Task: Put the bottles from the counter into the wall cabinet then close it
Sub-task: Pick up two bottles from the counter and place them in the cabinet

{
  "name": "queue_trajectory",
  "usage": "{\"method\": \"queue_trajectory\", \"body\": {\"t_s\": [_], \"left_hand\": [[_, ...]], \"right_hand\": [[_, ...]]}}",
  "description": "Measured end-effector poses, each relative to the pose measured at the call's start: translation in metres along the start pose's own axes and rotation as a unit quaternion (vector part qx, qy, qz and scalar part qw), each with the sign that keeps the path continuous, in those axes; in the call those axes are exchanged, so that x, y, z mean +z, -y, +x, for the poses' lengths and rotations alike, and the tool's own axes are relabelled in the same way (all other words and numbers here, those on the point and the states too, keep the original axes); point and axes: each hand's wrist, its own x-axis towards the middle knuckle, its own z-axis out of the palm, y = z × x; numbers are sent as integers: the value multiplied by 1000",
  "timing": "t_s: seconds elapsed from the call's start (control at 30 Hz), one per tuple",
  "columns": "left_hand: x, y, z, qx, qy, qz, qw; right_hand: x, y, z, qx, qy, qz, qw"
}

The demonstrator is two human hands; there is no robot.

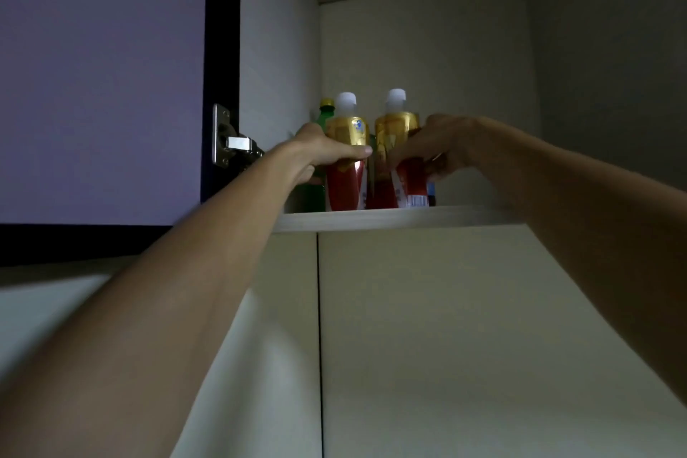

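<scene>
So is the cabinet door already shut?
No, the cabinet door stands swung open at the left while both hands hold bottles on the shelf.

Both bare arms reach up and forward to the shelf (390, 217), where the left hand (319, 149) wraps its fingers around something standing on it and the right hand (435, 147) curls around something just beside that.
</scene>
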Motion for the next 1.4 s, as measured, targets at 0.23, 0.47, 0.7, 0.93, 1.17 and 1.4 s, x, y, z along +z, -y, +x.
{"method": "queue_trajectory", "body": {"t_s": [0.23, 0.47, 0.7, 0.93, 1.17, 1.4], "left_hand": [[-4, 6, 16, -6, 5, 82, 997], [1, 14, 21, 6, -5, 120, 993], [5, 18, 23, 83, -79, 237, 965], [11, 20, 34, 104, -43, 306, 945], [-1, 33, 45, 104, -90, 386, 912], [-3, 30, 42, 106, -158, 476, 859]], "right_hand": [[-2, -4, 22, 42, 42, -1, 998], [-3, -12, 44, 75, 85, 0, 994], [6, -10, 59, 118, 111, -22, 987], [19, -3, 72, 115, 116, -34, 986], [44, 10, 83, 110, 133, -58, 983], [58, 22, 86, 79, 129, -109, 982]]}}
